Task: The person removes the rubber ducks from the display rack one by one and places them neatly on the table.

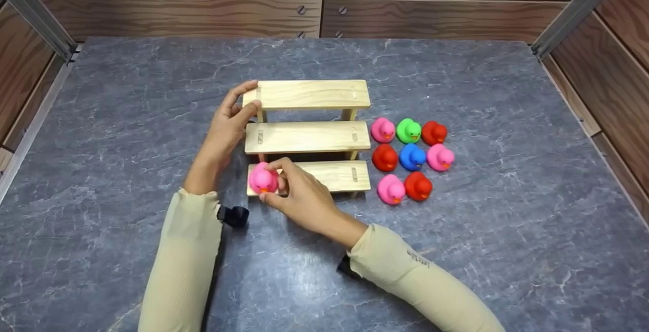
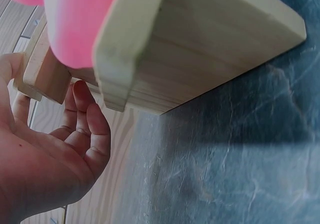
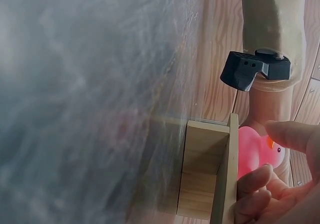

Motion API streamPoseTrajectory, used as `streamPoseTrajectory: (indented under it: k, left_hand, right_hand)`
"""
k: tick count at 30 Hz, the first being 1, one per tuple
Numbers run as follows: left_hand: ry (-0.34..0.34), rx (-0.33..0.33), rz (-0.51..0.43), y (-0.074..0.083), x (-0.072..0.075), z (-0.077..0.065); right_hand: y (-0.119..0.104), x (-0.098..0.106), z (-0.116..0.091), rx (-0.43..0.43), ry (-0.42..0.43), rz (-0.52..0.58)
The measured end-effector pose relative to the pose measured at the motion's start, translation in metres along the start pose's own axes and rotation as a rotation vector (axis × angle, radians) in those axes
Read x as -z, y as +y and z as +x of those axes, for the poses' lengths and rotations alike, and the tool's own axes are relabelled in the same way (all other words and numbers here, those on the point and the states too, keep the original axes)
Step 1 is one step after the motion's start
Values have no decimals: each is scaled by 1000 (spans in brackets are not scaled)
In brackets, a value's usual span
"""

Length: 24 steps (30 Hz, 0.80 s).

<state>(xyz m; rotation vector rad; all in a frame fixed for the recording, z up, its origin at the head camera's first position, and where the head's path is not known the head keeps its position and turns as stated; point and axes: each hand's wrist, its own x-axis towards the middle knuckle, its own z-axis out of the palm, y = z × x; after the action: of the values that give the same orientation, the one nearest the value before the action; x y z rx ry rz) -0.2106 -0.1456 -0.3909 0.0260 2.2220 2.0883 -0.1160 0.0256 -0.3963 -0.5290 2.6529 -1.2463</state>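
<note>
A three-tier wooden stand point(image 1: 307, 137) stands on the table. At the left end of its top tier my left hand point(image 1: 230, 124) grips the board between thumb and fingers; in the left wrist view the other fingers point(image 2: 82, 114) curl beneath. A pink rubber duck point(image 1: 263, 179) sits at the left end of the lowest tier, facing me. My right hand point(image 1: 309, 197) holds that duck from the right, thumb at the front and index finger behind. The right wrist view shows the duck point(image 3: 250, 151) touching the tier, with the thumb point(image 3: 290, 135) beside its beak.
Right of the stand, several rubber ducks stand in loose rows, among them a green duck point(image 1: 408, 131), a blue duck point(image 1: 412, 157) and a red duck point(image 1: 419, 186). The grey marbled table point(image 1: 507, 251) is bordered by wood-patterned panels point(image 1: 203, 15) at the back and sides.
</note>
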Motion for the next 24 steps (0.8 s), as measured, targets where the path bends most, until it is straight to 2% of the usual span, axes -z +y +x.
streamPoseTrajectory:
  k: [15, 24]
  left_hand:
    - [-4, -1, -7, -1, 0, -1]
    - [17, 12, 0, 1, -1, -1]
  right_hand:
    - [0, 4, -2, 1, 1, 45]
    - [5, 13, -7, -19, -4, 81]
